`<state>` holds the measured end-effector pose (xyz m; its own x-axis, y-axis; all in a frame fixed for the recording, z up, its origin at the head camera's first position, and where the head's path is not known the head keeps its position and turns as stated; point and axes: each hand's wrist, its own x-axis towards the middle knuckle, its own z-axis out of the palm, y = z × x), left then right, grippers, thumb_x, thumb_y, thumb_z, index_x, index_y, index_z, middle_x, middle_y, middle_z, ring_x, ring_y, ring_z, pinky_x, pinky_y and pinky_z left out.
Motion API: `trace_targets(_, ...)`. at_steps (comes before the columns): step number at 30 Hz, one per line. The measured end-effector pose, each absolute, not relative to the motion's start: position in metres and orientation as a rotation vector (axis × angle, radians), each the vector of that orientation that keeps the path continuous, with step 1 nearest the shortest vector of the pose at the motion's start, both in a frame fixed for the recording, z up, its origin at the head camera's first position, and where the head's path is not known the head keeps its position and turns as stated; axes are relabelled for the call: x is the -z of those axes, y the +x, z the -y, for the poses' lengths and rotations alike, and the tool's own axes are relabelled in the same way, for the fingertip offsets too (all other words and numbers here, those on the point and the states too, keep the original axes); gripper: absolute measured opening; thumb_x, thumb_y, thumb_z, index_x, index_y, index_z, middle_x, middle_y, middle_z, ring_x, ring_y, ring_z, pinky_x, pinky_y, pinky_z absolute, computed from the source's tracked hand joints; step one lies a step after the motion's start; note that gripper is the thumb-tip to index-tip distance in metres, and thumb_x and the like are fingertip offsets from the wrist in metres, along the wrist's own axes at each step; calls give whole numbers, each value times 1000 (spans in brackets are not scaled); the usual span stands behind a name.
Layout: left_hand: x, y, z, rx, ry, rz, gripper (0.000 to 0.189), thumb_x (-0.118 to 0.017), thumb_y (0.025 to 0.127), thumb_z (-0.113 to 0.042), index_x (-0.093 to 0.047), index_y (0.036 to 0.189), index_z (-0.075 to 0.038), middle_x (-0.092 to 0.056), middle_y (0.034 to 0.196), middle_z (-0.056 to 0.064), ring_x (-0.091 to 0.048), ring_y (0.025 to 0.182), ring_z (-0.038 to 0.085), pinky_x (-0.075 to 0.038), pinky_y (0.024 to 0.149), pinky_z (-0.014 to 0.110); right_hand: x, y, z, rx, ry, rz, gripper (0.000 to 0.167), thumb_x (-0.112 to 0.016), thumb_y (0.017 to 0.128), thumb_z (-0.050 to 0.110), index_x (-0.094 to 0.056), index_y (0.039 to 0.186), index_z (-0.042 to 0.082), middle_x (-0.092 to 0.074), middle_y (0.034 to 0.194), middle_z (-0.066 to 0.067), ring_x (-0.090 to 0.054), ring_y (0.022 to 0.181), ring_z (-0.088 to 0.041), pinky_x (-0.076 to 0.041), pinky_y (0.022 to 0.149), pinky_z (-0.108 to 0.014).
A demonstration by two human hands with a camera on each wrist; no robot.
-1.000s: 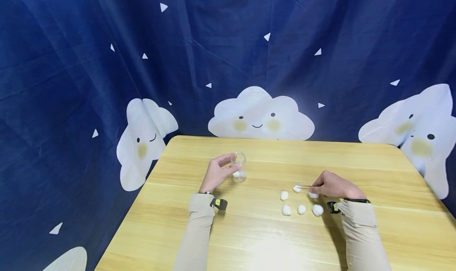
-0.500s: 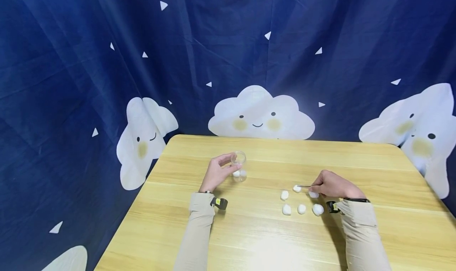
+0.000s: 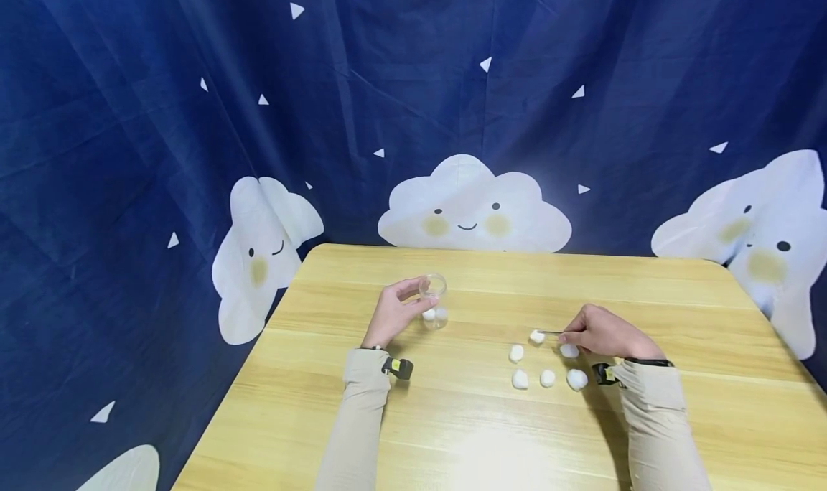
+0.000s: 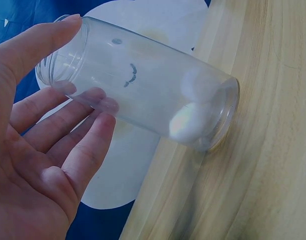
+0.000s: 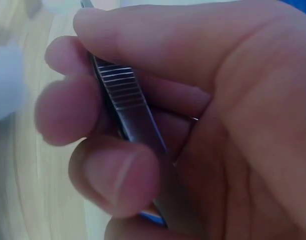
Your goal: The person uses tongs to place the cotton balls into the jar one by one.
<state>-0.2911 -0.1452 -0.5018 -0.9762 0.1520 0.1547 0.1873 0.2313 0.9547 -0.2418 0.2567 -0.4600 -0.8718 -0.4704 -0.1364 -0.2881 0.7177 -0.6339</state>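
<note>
In the head view my left hand (image 3: 393, 314) holds a clear jar (image 4: 153, 85) near its rim, thumb on one side and fingers on the other. The jar stands upright on the table, with white cotton balls (image 4: 188, 122) at its bottom. My right hand (image 3: 606, 333) grips metal tweezers (image 5: 125, 95) between thumb and fingers. Their tips meet a cotton ball (image 3: 537, 337) in the head view; the tips are out of sight in the right wrist view. Another cotton ball (image 3: 569, 350) lies just under the right hand, partly covered.
Several loose cotton balls, among them one at the left (image 3: 516, 353) and one near the right wrist (image 3: 577, 380), lie on the wooden table (image 3: 465, 419). A blue curtain (image 3: 413, 82) with white clouds hangs behind the table.
The right hand, tweezers and the cotton ball at their tips have shifted slightly up and left in the head view. The left hand and jar stay in place.
</note>
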Motion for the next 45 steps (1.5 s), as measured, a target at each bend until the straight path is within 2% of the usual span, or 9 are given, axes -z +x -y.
trace_targets(11, 500, -290, 145, 1891, -360, 2430, 51, -86, 85, -27, -70, 132, -14, -71, 135, 8, -66, 128, 27, -52, 114, 45, 458, -242, -254, 886, -587, -2684, 17, -70, 97, 19, -83, 88, 13, -45, 54, 12, -35, 46, 1, -29, 45, -16)
trace_targets(15, 500, -290, 144, 1894, -370, 2422, 52, -86, 85, -26, -70, 132, -13, -71, 136, 10, -66, 128, 29, -51, 115, 46, 457, -243, -252, 859, -597, -2718, 16, -70, 96, 17, -84, 91, 12, -69, 71, 6, -44, 54, 1, -35, 49, -17)
trace_targets(18, 499, -290, 143, 1912, -380, 2410, 52, -86, 85, -25, -69, 132, -12, -70, 136, 11, -65, 129, 29, -51, 115, 46, 456, -244, -250, 851, -611, -2734, 15, -71, 96, 18, -85, 92, 13, -77, 89, 0, -49, 62, -1, -38, 53, -19)
trace_targets(27, 499, -290, 143, 1930, -378, 2406, 51, -87, 85, -26, -70, 131, -12, -70, 136, 10, -65, 129, 29, -50, 116, 47, 443, -248, -238, 829, -624, -2767, 16, -70, 97, 18, -85, 90, 15, -75, 88, 0, -43, 59, -3, -35, 53, -20)
trace_targets(30, 500, -290, 144, 1945, -377, 2401, 54, -87, 85, -25, -69, 133, -9, -70, 137, 11, -64, 130, 31, -50, 116, 48, 437, -251, -233, 812, -650, -2780, 16, -70, 97, 17, -84, 89, 14, -71, 79, 1, -39, 57, -3, -33, 53, -20)
trace_targets(34, 500, -290, 145, 1950, -371, 2406, 57, -87, 84, -24, -67, 134, -6, -70, 137, 11, -64, 131, 31, -50, 116, 48, 429, -255, -227, 790, -690, -2800, 16, -70, 96, 16, -85, 89, 14, -75, 83, 1, -48, 63, -3, -41, 60, -20)
trace_targets(37, 500, -290, 145, 1942, -365, 2413, 56, -87, 85, -25, -68, 134, -7, -70, 137, 10, -64, 130, 30, -50, 116, 47, 425, -258, -222, 775, -709, -2821, 16, -71, 96, 16, -85, 89, 15, -80, 95, -2, -56, 72, -6, -46, 68, -22)
trace_targets(45, 501, -289, 146, 1923, -363, 2432, 56, -86, 85, -28, -67, 135, -8, -70, 137, 9, -65, 130, 28, -51, 115, 47, 416, -265, -211, 787, -719, -2831, 15, -70, 97, 17, -85, 93, 17, -80, 97, -4, -52, 65, -8, -44, 65, -23)
